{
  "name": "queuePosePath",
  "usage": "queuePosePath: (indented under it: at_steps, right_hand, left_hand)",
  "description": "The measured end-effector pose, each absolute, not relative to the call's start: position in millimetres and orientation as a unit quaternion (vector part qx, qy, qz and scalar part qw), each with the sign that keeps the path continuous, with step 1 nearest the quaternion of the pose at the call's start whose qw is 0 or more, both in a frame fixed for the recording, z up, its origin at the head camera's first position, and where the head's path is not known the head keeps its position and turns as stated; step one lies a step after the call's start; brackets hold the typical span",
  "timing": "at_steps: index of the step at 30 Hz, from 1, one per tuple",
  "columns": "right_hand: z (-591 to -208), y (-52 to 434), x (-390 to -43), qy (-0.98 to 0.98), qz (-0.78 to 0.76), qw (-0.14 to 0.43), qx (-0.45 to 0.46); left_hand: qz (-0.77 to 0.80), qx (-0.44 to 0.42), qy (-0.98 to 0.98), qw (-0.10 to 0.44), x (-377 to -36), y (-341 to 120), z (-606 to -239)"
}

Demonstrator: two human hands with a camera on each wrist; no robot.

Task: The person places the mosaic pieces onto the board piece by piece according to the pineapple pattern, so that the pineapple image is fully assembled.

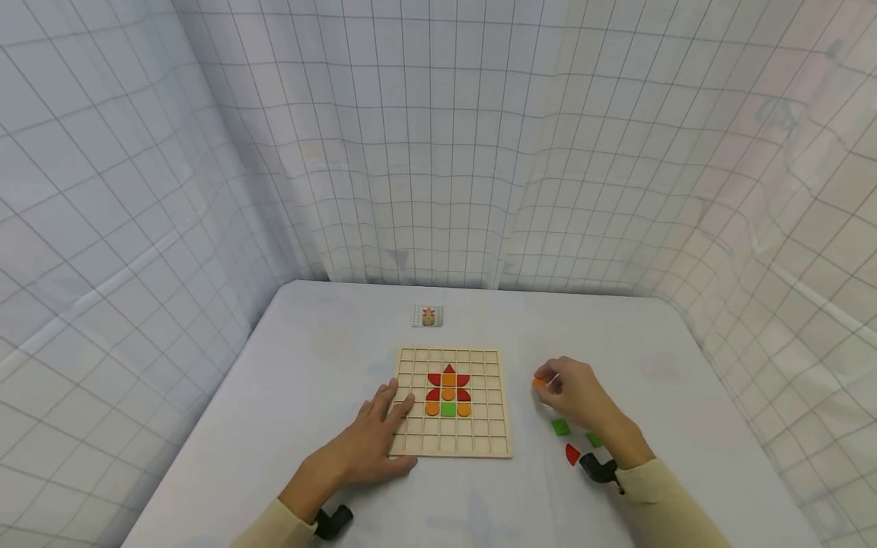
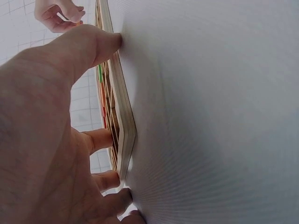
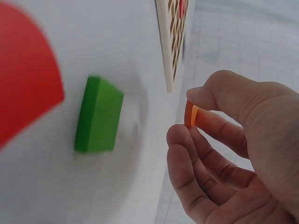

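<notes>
A wooden grid board (image 1: 486, 441) lies on the white table. My left hand (image 1: 370, 445) rests at its left side with spread fingers, thumb along the near edge (image 2: 122, 93). On the board, a green square (image 1: 448, 409) sits between two orange discs (image 1: 432, 409), with another disc and an orange square (image 1: 448, 379) above it. Curved red pieces (image 1: 463, 395) flank these, and a red triangle (image 1: 449, 368) tops the column. To the right of the board, my right hand (image 1: 575, 392) pinches an orange disc (image 3: 190, 114) between thumb and fingers.
Loose green squares (image 1: 560, 427) and a red curved piece (image 1: 572, 454) lie near my right wrist. Behind the board is a small picture card (image 1: 428, 316). Black wrist cameras (image 1: 334, 523) are on both wrists. Gridded white curtains (image 1: 438, 152) surround the table.
</notes>
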State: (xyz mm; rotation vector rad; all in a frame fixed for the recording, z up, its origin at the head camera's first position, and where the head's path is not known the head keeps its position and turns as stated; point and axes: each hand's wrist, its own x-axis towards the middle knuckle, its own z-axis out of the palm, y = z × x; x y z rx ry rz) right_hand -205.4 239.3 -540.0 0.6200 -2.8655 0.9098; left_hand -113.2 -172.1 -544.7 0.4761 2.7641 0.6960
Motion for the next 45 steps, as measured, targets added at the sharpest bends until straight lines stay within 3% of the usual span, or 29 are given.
queuePosePath:
  at_steps: [7, 22, 35, 45]
  right_hand:
    - [-536, 216, -197, -0.924, 0.294, 0.047, 0.238]
    - [-541, 169, -189, -0.902, 0.304, -0.002, 0.308]
    - [-547, 132, -174, -0.877, 0.295, 0.008, 0.380]
    - [-549, 119, -165, -0.877, 0.287, -0.002, 0.385]
  left_hand:
    - [0.239, 0.168, 0.948, 0.126, -114, -172, -546]
    - [0.242, 0.174, 0.947, 0.122, -118, -174, -549]
    - [0.228, 0.174, 0.950, 0.127, -116, -175, -544]
    - [0.234, 0.172, 0.948, 0.129, -117, -174, -548]
